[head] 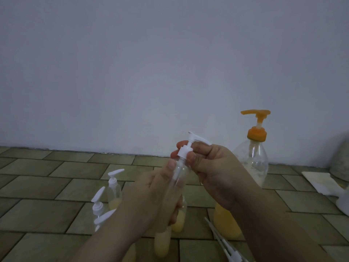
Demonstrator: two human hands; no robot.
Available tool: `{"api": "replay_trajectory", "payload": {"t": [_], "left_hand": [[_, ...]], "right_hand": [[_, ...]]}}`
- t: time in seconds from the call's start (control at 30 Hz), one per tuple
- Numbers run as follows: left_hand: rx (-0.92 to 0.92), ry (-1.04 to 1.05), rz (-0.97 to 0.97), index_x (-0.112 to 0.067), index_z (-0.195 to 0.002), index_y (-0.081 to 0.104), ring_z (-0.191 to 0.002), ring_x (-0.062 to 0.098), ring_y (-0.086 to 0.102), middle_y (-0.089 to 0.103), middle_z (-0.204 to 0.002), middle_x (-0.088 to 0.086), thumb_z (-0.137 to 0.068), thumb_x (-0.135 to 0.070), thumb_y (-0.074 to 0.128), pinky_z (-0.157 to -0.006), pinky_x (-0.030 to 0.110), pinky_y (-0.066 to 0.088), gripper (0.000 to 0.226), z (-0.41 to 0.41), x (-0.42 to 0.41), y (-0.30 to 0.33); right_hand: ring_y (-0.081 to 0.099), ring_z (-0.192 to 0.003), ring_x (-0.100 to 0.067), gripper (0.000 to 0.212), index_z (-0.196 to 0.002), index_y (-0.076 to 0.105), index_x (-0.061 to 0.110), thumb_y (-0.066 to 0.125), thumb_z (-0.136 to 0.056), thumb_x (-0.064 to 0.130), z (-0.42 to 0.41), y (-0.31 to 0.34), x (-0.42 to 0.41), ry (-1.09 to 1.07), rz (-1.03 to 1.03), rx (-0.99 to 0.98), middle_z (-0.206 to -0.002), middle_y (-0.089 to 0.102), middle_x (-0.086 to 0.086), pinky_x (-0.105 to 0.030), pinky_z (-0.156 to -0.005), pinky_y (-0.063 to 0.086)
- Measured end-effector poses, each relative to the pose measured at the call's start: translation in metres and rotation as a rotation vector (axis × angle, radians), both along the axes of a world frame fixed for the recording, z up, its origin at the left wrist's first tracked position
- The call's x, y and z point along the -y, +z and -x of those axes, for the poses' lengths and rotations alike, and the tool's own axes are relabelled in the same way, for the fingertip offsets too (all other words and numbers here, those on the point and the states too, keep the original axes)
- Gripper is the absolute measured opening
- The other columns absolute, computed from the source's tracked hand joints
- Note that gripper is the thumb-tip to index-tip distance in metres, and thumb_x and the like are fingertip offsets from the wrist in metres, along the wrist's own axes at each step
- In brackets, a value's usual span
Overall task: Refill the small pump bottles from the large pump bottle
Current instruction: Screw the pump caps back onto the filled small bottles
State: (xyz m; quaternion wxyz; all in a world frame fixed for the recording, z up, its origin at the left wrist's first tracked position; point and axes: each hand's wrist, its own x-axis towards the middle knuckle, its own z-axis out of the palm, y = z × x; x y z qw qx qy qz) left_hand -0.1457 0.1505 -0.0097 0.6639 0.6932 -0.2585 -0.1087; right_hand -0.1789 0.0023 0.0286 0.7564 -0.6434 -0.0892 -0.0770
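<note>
My left hand (156, 193) grips the clear body of a small pump bottle (179, 174) held up in front of me. My right hand (209, 167) pinches the white collar of its pump top (186, 149), whose nozzle points right. The large pump bottle (253, 163), clear with an orange pump and yellow liquid at the bottom, stands on the tiled floor behind my right hand. Other small pump bottles stand at the left: one (114, 188) with a little yellow liquid, two more (98, 207) closer to me. Two yellow-filled small bottles (161, 244) show below my left hand.
The floor is olive tile (47, 186) meeting a pale wall (151, 72). White pump parts with tubes (224, 244) lie by my right forearm. A white cloth or paper (321, 182) lies at the right, beside a grey speckled object (341, 159).
</note>
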Motion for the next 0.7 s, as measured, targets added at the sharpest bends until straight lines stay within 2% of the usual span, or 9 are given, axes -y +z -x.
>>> {"api": "replay_trajectory", "payload": {"t": [0.1, 0.2, 0.3, 0.4, 0.47, 0.5, 0.57, 0.7], "left_hand": [[0.069, 0.057, 0.022, -0.005, -0.078, 0.061, -0.054, 0.024, 0.057, 0.061, -0.063, 0.012, -0.048, -0.089, 0.05, -0.055, 0.036, 0.049, 0.089, 0.006, 0.0, 0.001], [0.136, 0.078, -0.037, -0.014, -0.087, 0.062, -0.057, 0.02, 0.063, 0.067, -0.072, 0.008, -0.076, -0.074, 0.045, -0.055, 0.034, 0.054, 0.063, 0.003, -0.006, 0.013], [0.209, 0.185, -0.09, -0.031, -0.098, 0.056, -0.07, 0.02, 0.069, 0.069, -0.086, 0.002, -0.075, -0.065, 0.036, -0.063, 0.038, 0.059, 0.046, -0.015, -0.019, 0.029], [0.191, 0.235, -0.115, -0.032, -0.102, 0.055, -0.087, 0.027, 0.069, 0.067, -0.099, 0.003, -0.075, -0.066, 0.043, -0.079, 0.052, 0.055, 0.044, -0.043, -0.037, 0.035], [0.191, 0.255, -0.222, -0.027, -0.102, 0.056, -0.094, 0.027, 0.066, 0.065, -0.103, 0.004, -0.075, -0.068, 0.049, -0.085, 0.054, 0.053, 0.049, -0.061, -0.044, 0.029], [0.186, 0.265, -0.3, -0.024, -0.101, 0.055, -0.095, 0.027, 0.065, 0.064, -0.104, 0.005, -0.078, -0.065, 0.049, -0.087, 0.053, 0.052, 0.047, -0.068, -0.046, 0.023], [0.183, 0.28, -0.463, -0.022, -0.099, 0.054, -0.095, 0.025, 0.062, 0.063, -0.102, 0.005, -0.084, -0.056, 0.051, -0.088, 0.051, 0.052, 0.037, -0.079, -0.046, 0.01], [0.244, 0.291, -0.764, -0.02, -0.096, 0.052, -0.091, 0.022, 0.061, 0.063, -0.098, 0.003, -0.084, -0.053, 0.057, -0.082, 0.044, 0.052, 0.035, -0.09, -0.042, -0.009]], "right_hand": [[0.068, -0.085, -0.01, 0.021, -0.1, 0.068, 0.007, 0.053, -0.086, 0.003, 0.002, 0.004, -0.001, 0.007, 0.114, 0.027, -0.09, 0.073, -0.008, -0.015, -0.074, 0.051], [0.066, -0.088, -0.002, 0.034, -0.112, 0.064, 0.015, 0.059, -0.078, 0.012, 0.01, 0.017, 0.003, 0.019, 0.185, 0.061, -0.102, 0.072, 0.0, -0.01, -0.067, 0.048], [0.063, -0.095, 0.003, 0.047, -0.115, 0.061, 0.029, 0.06, -0.068, 0.028, 0.025, 0.02, 0.018, -0.086, 0.234, 0.065, -0.109, 0.069, 0.014, -0.016, -0.073, 0.05], [0.064, -0.097, 0.0, 0.046, -0.112, 0.063, 0.029, 0.062, -0.066, 0.03, 0.045, 0.002, 0.037, -0.216, 0.231, -0.003, -0.105, 0.07, 0.014, -0.027, -0.085, 0.045], [0.065, -0.094, -0.003, 0.05, -0.105, 0.069, 0.027, 0.076, -0.057, 0.04, 0.057, -0.014, 0.046, -0.251, 0.207, -0.056, -0.104, 0.071, 0.009, -0.031, -0.085, 0.044], [0.066, -0.093, -0.005, 0.062, -0.1, 0.072, 0.027, 0.083, -0.045, 0.051, 0.062, -0.023, 0.05, -0.262, 0.203, -0.078, -0.103, 0.072, 0.006, -0.032, -0.083, 0.043], [0.067, -0.089, -0.009, 0.08, -0.095, 0.073, 0.028, 0.084, -0.023, 0.062, 0.07, -0.04, 0.057, -0.311, 0.179, -0.124, -0.101, 0.072, 0.001, -0.032, -0.079, 0.041], [0.068, -0.078, -0.01, 0.086, -0.09, 0.075, 0.026, 0.084, -0.013, 0.063, 0.082, -0.067, 0.071, -0.393, 0.126, -0.191, -0.094, 0.074, -0.006, -0.032, -0.073, 0.042]]}}
